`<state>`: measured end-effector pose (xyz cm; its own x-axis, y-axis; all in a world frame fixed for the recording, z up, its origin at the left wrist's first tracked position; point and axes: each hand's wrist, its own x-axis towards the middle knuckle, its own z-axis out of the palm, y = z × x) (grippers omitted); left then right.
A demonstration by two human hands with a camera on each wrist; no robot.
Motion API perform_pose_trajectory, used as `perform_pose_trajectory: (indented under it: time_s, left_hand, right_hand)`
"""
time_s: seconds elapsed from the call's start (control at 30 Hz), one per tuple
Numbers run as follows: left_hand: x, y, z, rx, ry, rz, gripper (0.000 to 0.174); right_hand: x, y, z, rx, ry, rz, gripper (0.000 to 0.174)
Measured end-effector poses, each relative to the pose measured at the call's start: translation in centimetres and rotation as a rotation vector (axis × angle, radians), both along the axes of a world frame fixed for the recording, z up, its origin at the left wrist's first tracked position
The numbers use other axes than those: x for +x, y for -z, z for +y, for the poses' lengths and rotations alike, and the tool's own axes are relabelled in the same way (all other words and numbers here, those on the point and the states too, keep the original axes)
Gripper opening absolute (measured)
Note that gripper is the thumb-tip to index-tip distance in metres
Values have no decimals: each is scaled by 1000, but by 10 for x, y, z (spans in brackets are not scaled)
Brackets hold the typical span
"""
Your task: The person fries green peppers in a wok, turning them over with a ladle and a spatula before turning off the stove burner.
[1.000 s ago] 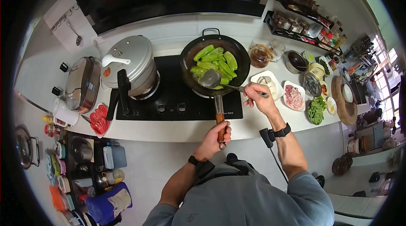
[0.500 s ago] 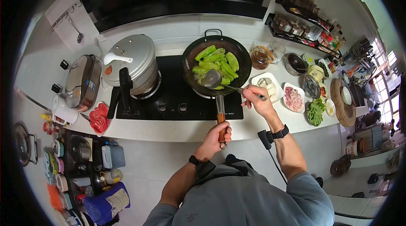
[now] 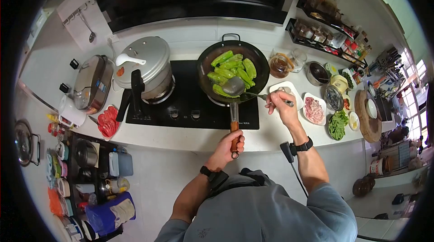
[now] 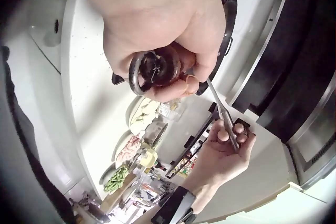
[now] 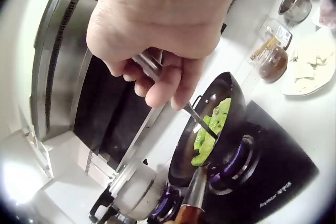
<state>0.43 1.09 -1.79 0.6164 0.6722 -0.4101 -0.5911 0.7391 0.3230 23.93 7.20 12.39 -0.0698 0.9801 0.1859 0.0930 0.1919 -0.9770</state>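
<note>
A black wok [image 3: 209,63] sits on the right burner, several green peppers [image 3: 233,66] lying inside it. My left hand [image 3: 225,150] is wrapped around its wooden handle [image 3: 234,134], and the handle's end ring [image 4: 137,77] shows below the palm in the left wrist view. In my right hand [image 3: 284,107] is a metal ladle [image 3: 233,86], pinched by its handle near the end. The ladle's bowl rests among the peppers at the wok's near side. In the right wrist view, fingers curl around the ladle handle [image 5: 193,112].
Purple flame [image 5: 231,163] burns under the wok. A large pressure cooker [image 3: 151,77] occupies the left burner, a white spoon [image 3: 130,59] on its lid. Sliced red food [image 3: 108,122] lies far left. Rightward stand a plate of raw meat [image 3: 314,109], green beans [image 3: 336,126] and a glass jug [image 3: 280,66].
The ladle's bowl has shifted right across the near side of the wok, uncovering a pepper on its left. My right hand moved slightly right with it; the left kept its grip.
</note>
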Motion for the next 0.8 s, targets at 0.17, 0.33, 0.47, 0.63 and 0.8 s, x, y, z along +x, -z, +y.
perform_pose_trajectory:
  time_s: [0.17, 0.33, 0.47, 0.63, 0.8]
  left_hand:
    - [-2, -4, -1, 19, 13, 13, 20]
    - [-1, -14, 0, 12, -3, 23, 20]
    - [-3, -29, -1, -4, 25, 46, 20]
    - [-4, -33, -4, 15, 41, 61, 20]
    - [-9, -38, -3, -11, 121, 67, 21]
  right_hand:
    - [12, -2, -15, 15, -74, -15, 33]
    - [18, 4, 1, -46, -80, -69, 31]
    - [24, 5, 13, -108, -47, 11, 31]
    - [15, -3, 13, -159, 9, -4, 31]
    - [5, -33, 19, -96, 31, 15, 32]
